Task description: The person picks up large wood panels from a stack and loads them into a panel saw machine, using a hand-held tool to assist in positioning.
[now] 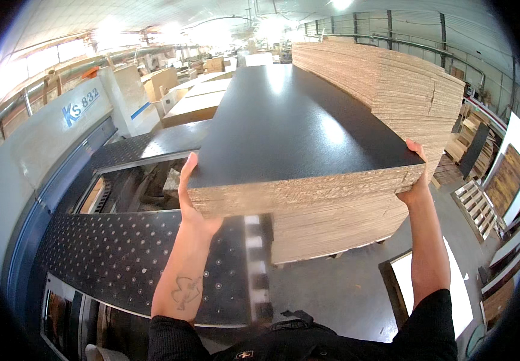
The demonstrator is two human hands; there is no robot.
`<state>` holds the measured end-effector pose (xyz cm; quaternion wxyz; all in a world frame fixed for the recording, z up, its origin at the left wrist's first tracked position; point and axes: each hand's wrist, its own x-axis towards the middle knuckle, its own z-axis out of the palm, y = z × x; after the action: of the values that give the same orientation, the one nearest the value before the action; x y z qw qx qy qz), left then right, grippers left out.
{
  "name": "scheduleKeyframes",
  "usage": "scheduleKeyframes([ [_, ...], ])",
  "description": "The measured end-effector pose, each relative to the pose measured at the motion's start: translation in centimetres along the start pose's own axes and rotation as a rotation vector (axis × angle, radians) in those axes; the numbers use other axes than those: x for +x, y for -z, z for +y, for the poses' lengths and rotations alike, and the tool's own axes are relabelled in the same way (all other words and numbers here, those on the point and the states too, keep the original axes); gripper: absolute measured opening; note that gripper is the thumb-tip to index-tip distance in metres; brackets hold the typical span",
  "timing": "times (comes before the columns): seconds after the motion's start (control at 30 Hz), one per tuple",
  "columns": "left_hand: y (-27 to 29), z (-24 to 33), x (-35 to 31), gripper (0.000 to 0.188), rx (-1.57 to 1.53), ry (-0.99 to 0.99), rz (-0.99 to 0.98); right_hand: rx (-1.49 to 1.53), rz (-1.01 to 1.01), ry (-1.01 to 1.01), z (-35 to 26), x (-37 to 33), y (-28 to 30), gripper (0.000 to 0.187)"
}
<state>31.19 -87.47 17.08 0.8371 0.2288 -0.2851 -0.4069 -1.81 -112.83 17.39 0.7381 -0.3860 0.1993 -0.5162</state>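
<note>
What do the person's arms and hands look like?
The left hand and right hand are bare, with no gloves. The left sleeve and right sleeve are black and leave the forearms bare. The left forearm has a dark outline tattoo, a bit like a heart. I see no marking on the right forearm.

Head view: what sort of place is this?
Most likely a woodworking or panel-cutting workshop. There are black-topped boards with rough wood-coloured edges, a tall stack of boards behind, and a large pale machine beside a studded black table.
</note>
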Motion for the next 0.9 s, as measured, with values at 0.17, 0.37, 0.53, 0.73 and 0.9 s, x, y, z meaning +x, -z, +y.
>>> scheduleKeyframes([
  [0.17,0.1,-0.1,0.2,0.044,-0.008,0.001,-0.05,-0.002,-0.07,-0.019,0.1,-0.3,-0.3,0.045],
  [0.37,0.7,-0.1,0.3,0.046,0.027,-0.025,-0.034,0.004,-0.056,-0.035,0.1,0.0,0.0,0.042],
  [0.53,1.1,-0.1,0.3,0.049,0.002,-0.015,-0.022,0.002,-0.064,-0.022,0.3,0.5,0.4,0.042],
  [0.73,0.5,0.7,0.0,0.045,0.166,-0.008,0.051,-0.332,-0.053,0.146,-1.9,0.1,2.3,0.056],
  [0.9,0.6,2.4,-0.3,0.06,0.395,-0.089,0.082,-0.679,-0.239,0.341,-3.1,-5.2,0.8,0.065],
])
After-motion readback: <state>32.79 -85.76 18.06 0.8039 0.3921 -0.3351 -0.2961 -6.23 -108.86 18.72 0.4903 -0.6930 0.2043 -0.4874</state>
